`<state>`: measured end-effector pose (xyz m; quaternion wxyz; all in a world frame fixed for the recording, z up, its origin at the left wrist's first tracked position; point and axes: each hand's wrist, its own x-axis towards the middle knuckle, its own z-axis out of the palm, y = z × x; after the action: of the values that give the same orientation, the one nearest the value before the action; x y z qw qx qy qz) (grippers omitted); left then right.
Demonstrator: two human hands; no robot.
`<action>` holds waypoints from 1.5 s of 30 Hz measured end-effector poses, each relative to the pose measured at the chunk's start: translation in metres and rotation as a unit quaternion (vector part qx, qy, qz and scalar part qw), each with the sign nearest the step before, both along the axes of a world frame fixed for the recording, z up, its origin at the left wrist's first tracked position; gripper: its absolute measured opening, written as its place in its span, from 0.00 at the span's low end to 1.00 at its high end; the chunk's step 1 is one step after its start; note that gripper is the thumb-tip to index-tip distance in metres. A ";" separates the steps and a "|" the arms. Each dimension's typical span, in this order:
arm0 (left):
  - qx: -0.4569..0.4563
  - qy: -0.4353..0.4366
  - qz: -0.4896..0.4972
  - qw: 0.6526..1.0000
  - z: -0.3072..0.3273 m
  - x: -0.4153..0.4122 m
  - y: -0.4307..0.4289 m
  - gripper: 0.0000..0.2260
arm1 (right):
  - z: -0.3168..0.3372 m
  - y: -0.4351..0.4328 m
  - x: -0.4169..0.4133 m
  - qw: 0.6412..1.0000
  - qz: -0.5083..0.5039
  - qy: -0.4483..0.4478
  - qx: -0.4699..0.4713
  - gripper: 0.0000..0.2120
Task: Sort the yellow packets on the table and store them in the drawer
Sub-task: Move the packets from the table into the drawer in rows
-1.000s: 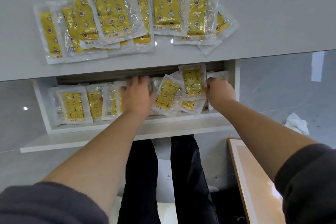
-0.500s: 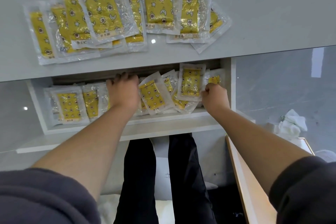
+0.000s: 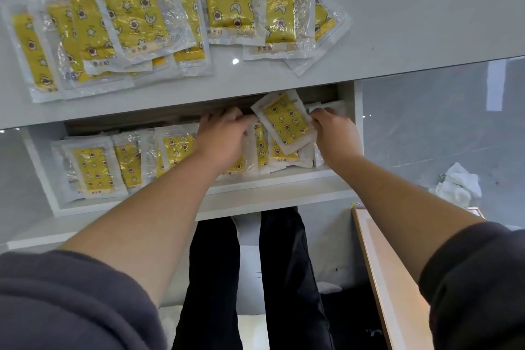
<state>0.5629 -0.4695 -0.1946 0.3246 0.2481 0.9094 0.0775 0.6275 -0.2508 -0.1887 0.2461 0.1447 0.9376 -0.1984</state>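
Several yellow packets in clear wrap (image 3: 133, 17) lie overlapped on the grey table top (image 3: 412, 8). Below its edge a white drawer (image 3: 284, 179) stands pulled out, holding a row of the same packets (image 3: 93, 169). Both of my hands are inside the drawer at its right half. My right hand (image 3: 335, 133) pinches the right edge of one tilted packet (image 3: 285, 121), lifted above the others. My left hand (image 3: 223, 136) lies palm down over the row, its fingertips touching that packet's left edge. Packets under my left hand are hidden.
A crumpled white tissue (image 3: 457, 183) lies on the grey floor at the right. A light wooden board (image 3: 397, 278) stands at the lower right beside my legs (image 3: 255, 278). The drawer's right wall (image 3: 355, 111) is close to my right hand.
My left hand has shifted right along the row. My right hand has lifted one packet and tilted it up between both hands.
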 end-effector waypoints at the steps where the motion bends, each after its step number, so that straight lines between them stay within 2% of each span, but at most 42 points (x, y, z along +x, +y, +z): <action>1: 0.000 0.004 -0.003 1.000 0.000 -0.001 -0.001 0.21 | -0.001 0.001 0.000 1.000 0.010 0.003 -0.009 0.10; 4: -0.039 -0.019 0.079 0.996 0.002 -0.006 0.007 0.22 | 0.000 0.002 -0.001 0.999 0.016 -0.008 -0.038 0.12; 7: -0.039 -0.116 0.223 0.967 -0.002 -0.017 0.030 0.25 | 0.004 0.003 0.000 0.998 -0.001 -0.004 -0.067 0.13; 10: -0.011 -0.143 0.221 0.965 -0.008 -0.024 0.051 0.19 | 0.005 0.004 0.002 0.994 -0.046 -0.014 -0.103 0.11; 14: 0.078 -0.190 0.248 0.947 -0.002 -0.028 0.068 0.12 | 0.006 0.004 0.000 0.989 -0.074 -0.051 -0.114 0.14; 17: 0.136 -0.217 0.227 0.940 0.008 -0.023 0.074 0.07 | 0.011 0.003 0.000 0.993 -0.070 -0.035 -0.091 0.08; 19: 0.154 -0.210 0.229 0.938 0.011 -0.020 0.075 0.07 | 0.014 0.006 0.003 0.992 -0.088 -0.058 -0.064 0.09; 21: 0.127 -0.175 0.195 0.957 0.009 -0.016 0.074 0.10 | 0.018 0.010 0.008 0.988 -0.102 -0.114 -0.023 0.08; 24: 0.075 -0.147 0.082 0.983 0.007 -0.010 0.076 0.15 | 0.026 0.015 0.014 0.976 -0.064 -0.192 0.081 0.12; 29: 0.031 -0.096 -0.040 0.994 0.011 0.003 0.083 0.19 | 0.038 0.020 0.010 0.969 -0.053 -0.182 0.157 0.15; 32: 0.007 -0.093 -0.058 0.994 0.010 0.008 0.076 0.22 | 0.042 0.013 0.009 0.975 -0.059 -0.152 0.152 0.21; 35: -0.024 -0.078 -0.061 0.995 0.012 0.011 0.074 0.24 | 0.038 0.005 0.008 0.985 -0.045 -0.122 0.112 0.22; 39: -0.099 -0.046 -0.078 0.991 0.013 0.016 0.072 0.30 | 0.020 -0.007 0.008 0.984 0.003 -0.175 0.030 0.22; 42: -0.099 -0.065 -0.071 0.990 0.014 0.017 0.067 0.31 | 0.012 -0.012 0.006 0.977 -0.021 -0.212 0.031 0.25; 45: -0.070 -0.048 -0.042 0.996 0.033 0.016 0.065 0.28 | 0.026 -0.016 -0.001 0.976 -0.045 -0.210 0.030 0.22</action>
<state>0.5788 -0.4049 -0.1620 0.3872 0.2584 0.8850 0.0118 0.6264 -0.2667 -0.1624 0.4239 0.2322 0.8631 -0.1465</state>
